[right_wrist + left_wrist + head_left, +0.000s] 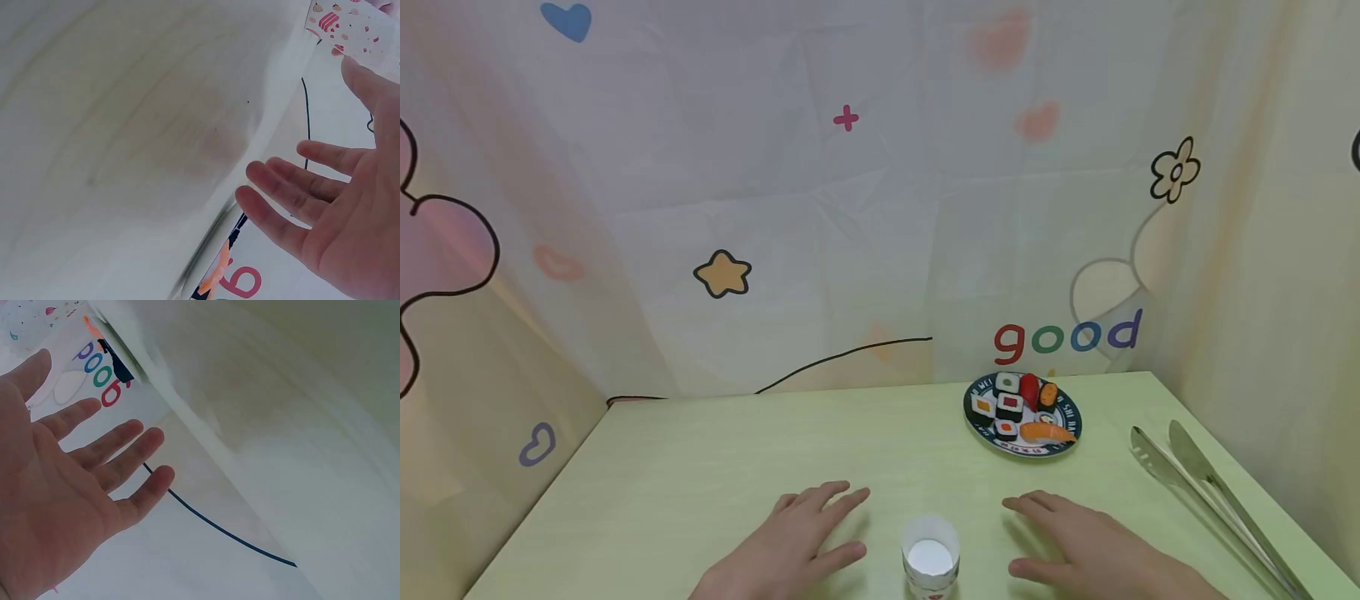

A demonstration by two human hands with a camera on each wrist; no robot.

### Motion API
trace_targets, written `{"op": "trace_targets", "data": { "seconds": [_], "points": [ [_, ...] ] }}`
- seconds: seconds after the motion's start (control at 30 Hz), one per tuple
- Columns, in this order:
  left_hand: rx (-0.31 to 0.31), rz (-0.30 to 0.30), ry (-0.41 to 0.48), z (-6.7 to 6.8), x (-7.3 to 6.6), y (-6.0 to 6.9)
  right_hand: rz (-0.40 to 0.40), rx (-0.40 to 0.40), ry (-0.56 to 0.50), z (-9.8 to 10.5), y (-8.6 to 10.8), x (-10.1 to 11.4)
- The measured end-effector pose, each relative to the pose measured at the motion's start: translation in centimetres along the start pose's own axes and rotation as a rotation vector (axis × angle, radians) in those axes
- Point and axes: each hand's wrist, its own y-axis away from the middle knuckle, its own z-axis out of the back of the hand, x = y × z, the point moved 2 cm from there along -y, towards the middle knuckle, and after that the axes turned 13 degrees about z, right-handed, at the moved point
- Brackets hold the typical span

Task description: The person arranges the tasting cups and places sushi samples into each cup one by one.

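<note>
A white paper cup, perhaps several nested together, stands upright near the front of the table, between both hands. My left hand hovers to the left of the cup, fingers spread and thumb toward it, holding nothing. On the other side, my right hand is held with its fingers extended, apart from the cup and likewise without anything in it. Printed food pictures on the cup's side show beyond the thumb in the right wrist view. The left wrist view also catches the patterned cup at its upper corner.
A dark-rimmed plate at the back right bears several sushi pieces. Long metal tongs lie along the table's right side. A printed curtain hangs behind the pale green table and on both sides.
</note>
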Motion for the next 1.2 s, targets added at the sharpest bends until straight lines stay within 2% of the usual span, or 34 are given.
{"op": "trace_targets", "data": {
  "seconds": [0.2, 0.43, 0.57, 0.7, 0.9, 1.03, 1.2],
  "points": [
    [-0.041, -0.052, -0.009, 0.2, -0.6, -0.2, 0.091, 0.015, 0.003, -0.3, -0.4, 0.4],
    [-0.069, -0.100, 0.022, 0.0, -1.0, -0.6, 0.171, 0.023, 0.029, -0.7, -0.8, 1.1],
    [-0.117, -0.157, 0.046, 0.0, -1.4, -0.9, 0.176, 0.036, 0.001, -1.1, -1.2, 1.4],
    [-0.182, -0.220, 0.070, 0.2, -1.9, -1.0, 0.146, 0.055, -0.054, -1.5, -1.6, 1.8],
    [-0.246, -0.285, 0.090, 0.6, -2.7, -0.9, 0.182, 0.059, -0.069, -1.8, -2.0, 2.4],
    [-0.251, -0.315, 0.101, 0.7, -3.3, -1.0, 0.187, 0.073, -0.127, -2.0, -2.3, 2.7],
    [-0.218, -0.318, 0.115, 0.9, -3.9, -1.1, 0.180, 0.090, -0.185, -2.4, -2.6, 3.1]
  ]
}}
